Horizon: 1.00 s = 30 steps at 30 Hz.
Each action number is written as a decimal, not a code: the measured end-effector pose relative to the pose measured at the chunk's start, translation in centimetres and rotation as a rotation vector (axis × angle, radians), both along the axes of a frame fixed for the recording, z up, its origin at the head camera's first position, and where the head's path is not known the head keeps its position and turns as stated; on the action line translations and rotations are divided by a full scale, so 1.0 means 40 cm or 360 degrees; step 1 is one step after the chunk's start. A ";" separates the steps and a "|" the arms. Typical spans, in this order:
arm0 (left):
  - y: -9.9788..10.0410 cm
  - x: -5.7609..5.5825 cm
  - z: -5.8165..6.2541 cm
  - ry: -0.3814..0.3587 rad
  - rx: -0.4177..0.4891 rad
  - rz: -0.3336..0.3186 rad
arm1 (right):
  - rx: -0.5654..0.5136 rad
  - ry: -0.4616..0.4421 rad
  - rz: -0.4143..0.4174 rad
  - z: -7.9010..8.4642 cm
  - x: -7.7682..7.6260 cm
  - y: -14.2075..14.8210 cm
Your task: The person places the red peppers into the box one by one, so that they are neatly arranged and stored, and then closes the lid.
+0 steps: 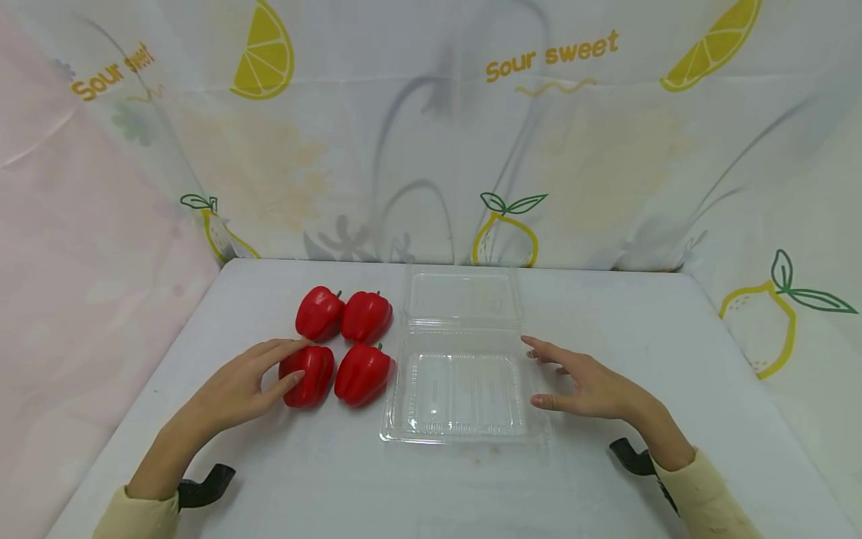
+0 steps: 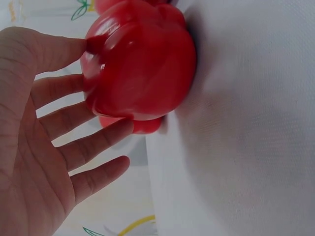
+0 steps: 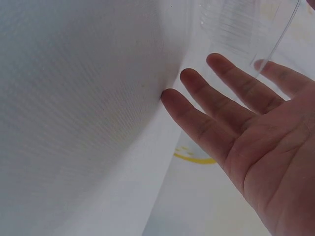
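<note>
Red bell peppers sit on the white table in two rows of two. My left hand (image 1: 237, 383) is at the front-left bell pepper (image 1: 316, 378), its thumb on the near side and its fingers reaching over the far side. In the left wrist view those fingers are straight and spread along this glossy pepper (image 2: 142, 64). To the peppers' right lies a clear plastic clamshell box (image 1: 465, 393), unfolded, its lid (image 1: 465, 296) flat toward the back. My right hand (image 1: 599, 388) hovers by the box's right edge, holding nothing, with fingers extended and thumb apart.
Behind the front pair are the back-left pepper (image 1: 319, 314) and back-right pepper (image 1: 367, 317). The front-right pepper (image 1: 364, 376) stands close against the box's left rim. A printed lemon-pattern cloth (image 1: 431, 150) hangs along the table's back edge.
</note>
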<state>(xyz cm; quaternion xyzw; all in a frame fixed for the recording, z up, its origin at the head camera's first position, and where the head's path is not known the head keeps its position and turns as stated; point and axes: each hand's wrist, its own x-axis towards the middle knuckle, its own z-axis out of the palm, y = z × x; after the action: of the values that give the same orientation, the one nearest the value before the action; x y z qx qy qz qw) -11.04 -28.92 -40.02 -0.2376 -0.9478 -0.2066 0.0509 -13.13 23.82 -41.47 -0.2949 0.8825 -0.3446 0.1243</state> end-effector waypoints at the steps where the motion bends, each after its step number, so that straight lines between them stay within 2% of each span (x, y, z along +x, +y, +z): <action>1: 0.000 0.000 0.000 0.0001 -0.0001 0.0004 | -0.0002 0.0000 0.0000 0.000 0.000 0.000; 20: -0.015 0.007 0.008 0.0113 -0.0013 0.0009 | 0.0024 0.0001 0.0018 0.001 -0.002 -0.002; 30: -0.024 0.013 0.009 0.0047 -0.0046 0.0019 | 0.0011 0.0011 0.0024 0.001 -0.005 -0.004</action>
<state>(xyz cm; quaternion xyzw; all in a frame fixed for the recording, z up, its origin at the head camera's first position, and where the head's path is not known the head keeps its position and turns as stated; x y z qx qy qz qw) -10.51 -29.86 -39.64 -0.2356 -0.9512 -0.1890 0.0628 -13.31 23.66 -41.41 -0.3023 0.8819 -0.3396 0.1249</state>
